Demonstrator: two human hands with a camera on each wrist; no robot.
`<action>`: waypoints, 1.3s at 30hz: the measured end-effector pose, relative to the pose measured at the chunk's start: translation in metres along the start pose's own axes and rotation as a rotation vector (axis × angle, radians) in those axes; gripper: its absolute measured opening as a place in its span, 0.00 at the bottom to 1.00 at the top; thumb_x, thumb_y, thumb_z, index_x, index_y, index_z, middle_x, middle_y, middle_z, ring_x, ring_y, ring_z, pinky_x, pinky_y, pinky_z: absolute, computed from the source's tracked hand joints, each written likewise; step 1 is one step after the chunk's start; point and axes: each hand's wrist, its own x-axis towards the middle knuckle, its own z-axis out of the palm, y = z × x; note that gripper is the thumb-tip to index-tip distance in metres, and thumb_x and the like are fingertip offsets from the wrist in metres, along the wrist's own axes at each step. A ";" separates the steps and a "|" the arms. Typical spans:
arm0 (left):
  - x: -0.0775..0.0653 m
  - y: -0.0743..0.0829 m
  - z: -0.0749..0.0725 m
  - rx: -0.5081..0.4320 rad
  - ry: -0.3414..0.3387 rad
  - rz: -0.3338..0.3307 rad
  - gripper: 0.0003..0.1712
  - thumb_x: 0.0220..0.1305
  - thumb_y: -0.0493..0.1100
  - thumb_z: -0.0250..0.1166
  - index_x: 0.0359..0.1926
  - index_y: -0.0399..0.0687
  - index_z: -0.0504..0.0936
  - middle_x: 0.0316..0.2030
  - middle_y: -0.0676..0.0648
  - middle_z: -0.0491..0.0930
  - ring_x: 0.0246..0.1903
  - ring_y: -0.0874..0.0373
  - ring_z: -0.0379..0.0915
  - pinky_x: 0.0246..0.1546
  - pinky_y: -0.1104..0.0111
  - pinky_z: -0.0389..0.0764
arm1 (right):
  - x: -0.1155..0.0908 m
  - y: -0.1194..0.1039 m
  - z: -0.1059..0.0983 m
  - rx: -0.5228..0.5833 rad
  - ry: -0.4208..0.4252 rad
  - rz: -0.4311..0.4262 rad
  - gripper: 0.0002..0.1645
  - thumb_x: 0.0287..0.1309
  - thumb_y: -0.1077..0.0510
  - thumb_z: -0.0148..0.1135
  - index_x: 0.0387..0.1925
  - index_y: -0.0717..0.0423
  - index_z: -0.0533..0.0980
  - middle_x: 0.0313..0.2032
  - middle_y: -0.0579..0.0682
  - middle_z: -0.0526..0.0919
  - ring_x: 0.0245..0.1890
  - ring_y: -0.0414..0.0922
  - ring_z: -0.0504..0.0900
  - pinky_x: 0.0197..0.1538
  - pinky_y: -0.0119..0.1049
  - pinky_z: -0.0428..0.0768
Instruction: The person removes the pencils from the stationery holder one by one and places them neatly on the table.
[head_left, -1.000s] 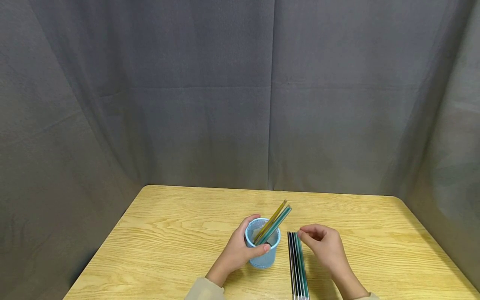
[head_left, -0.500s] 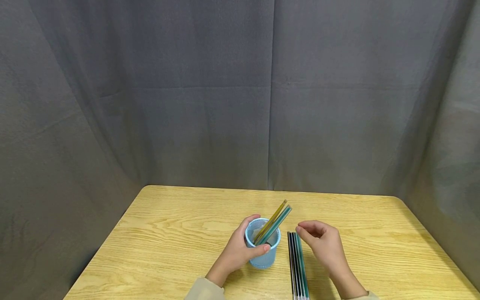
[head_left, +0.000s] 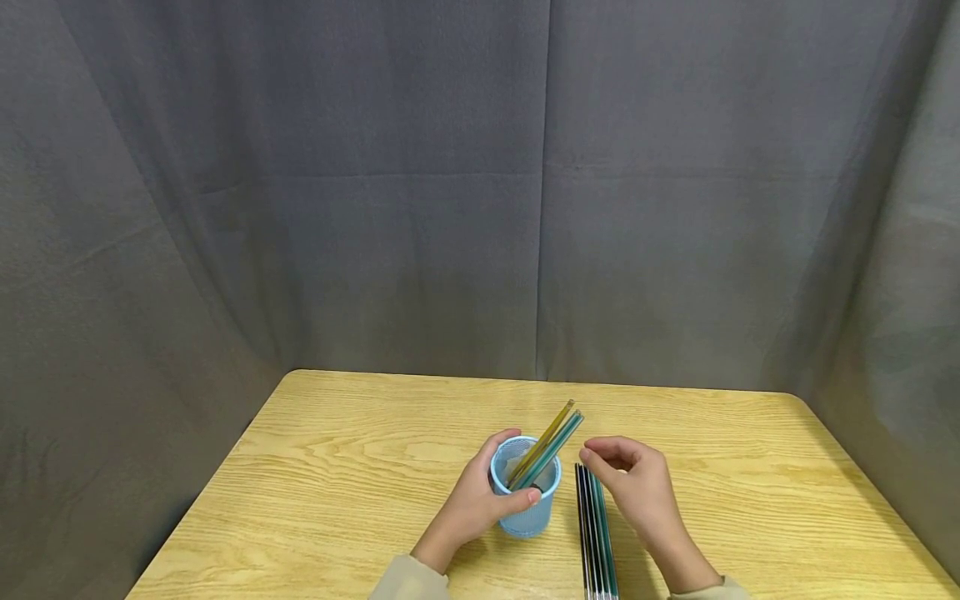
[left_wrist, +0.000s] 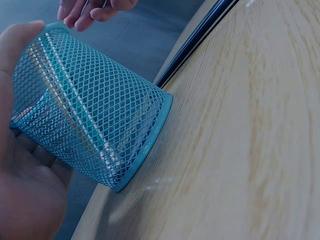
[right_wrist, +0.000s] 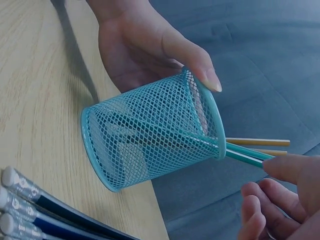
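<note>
My left hand (head_left: 480,493) grips a light-blue mesh pencil cup (head_left: 527,522), its thumb over the near rim and its fingers round the far side. Yellow pencils (head_left: 551,431) and green pencils (head_left: 558,442) lean out of the cup to the right. Beside the cup, my right hand (head_left: 641,483) hovers with bent fingers and thumb close together, over the far ends of a row of dark and green pencils (head_left: 597,533). In the right wrist view, its nearest digit overlaps the tips of the green pencils (right_wrist: 245,154). No pencil shows in its grasp.
The row of pencils lies on the wooden table (head_left: 337,483), with white erasers (right_wrist: 17,227) at the near end. Grey curtains (head_left: 405,250) hang behind the table and at both sides.
My right hand has moved left and slightly away from me, from the right edge of the pencil row toward the cup. The left hand, cup and pencils have stayed put.
</note>
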 end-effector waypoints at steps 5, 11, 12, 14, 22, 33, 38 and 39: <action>0.000 0.000 0.000 0.006 0.001 0.000 0.44 0.56 0.49 0.74 0.71 0.66 0.62 0.57 0.55 0.75 0.55 0.55 0.72 0.58 0.51 0.70 | 0.002 0.003 0.005 0.013 -0.006 0.000 0.11 0.59 0.56 0.71 0.41 0.59 0.84 0.37 0.51 0.86 0.37 0.43 0.81 0.40 0.31 0.78; 0.000 -0.001 0.001 0.004 -0.006 0.011 0.44 0.56 0.48 0.74 0.71 0.65 0.62 0.56 0.55 0.75 0.55 0.53 0.73 0.57 0.52 0.71 | 0.002 0.004 0.009 0.026 -0.013 0.013 0.11 0.59 0.58 0.71 0.41 0.60 0.84 0.37 0.51 0.86 0.37 0.44 0.80 0.40 0.32 0.77; 0.000 -0.001 0.001 0.001 -0.007 0.012 0.44 0.56 0.48 0.74 0.71 0.65 0.62 0.56 0.54 0.76 0.55 0.52 0.73 0.57 0.52 0.71 | 0.002 0.003 0.009 0.028 -0.013 0.014 0.11 0.59 0.58 0.71 0.41 0.60 0.84 0.37 0.51 0.86 0.37 0.44 0.80 0.40 0.32 0.77; 0.000 -0.001 0.001 0.000 -0.008 0.011 0.44 0.56 0.49 0.74 0.71 0.65 0.62 0.56 0.54 0.76 0.55 0.52 0.73 0.57 0.52 0.71 | 0.002 0.003 0.010 0.026 -0.013 0.010 0.10 0.59 0.58 0.71 0.40 0.59 0.84 0.37 0.50 0.86 0.37 0.44 0.80 0.39 0.32 0.77; 0.000 -0.002 0.000 -0.002 -0.013 0.018 0.45 0.56 0.51 0.74 0.71 0.64 0.62 0.56 0.54 0.76 0.54 0.53 0.74 0.56 0.53 0.72 | 0.004 0.007 0.014 0.026 -0.017 0.018 0.10 0.59 0.58 0.71 0.41 0.58 0.84 0.37 0.50 0.86 0.37 0.44 0.80 0.40 0.32 0.78; 0.000 -0.002 -0.001 -0.009 -0.013 0.015 0.45 0.56 0.51 0.74 0.71 0.64 0.62 0.56 0.54 0.76 0.55 0.51 0.73 0.56 0.52 0.71 | 0.004 0.005 0.021 0.040 -0.023 0.032 0.14 0.58 0.57 0.71 0.42 0.61 0.84 0.38 0.51 0.86 0.36 0.43 0.81 0.39 0.31 0.78; 0.000 -0.001 -0.001 -0.007 -0.011 0.008 0.45 0.56 0.51 0.74 0.71 0.65 0.62 0.56 0.54 0.75 0.55 0.51 0.73 0.56 0.52 0.71 | 0.004 0.006 0.024 0.059 -0.026 0.035 0.13 0.57 0.56 0.72 0.42 0.60 0.85 0.38 0.50 0.86 0.36 0.42 0.81 0.40 0.31 0.78; 0.000 -0.001 -0.001 -0.007 -0.011 0.007 0.45 0.56 0.51 0.74 0.71 0.65 0.62 0.56 0.54 0.75 0.55 0.51 0.73 0.56 0.52 0.71 | 0.004 0.006 0.024 0.066 -0.028 0.038 0.13 0.57 0.56 0.72 0.42 0.60 0.85 0.38 0.50 0.86 0.36 0.42 0.81 0.40 0.31 0.78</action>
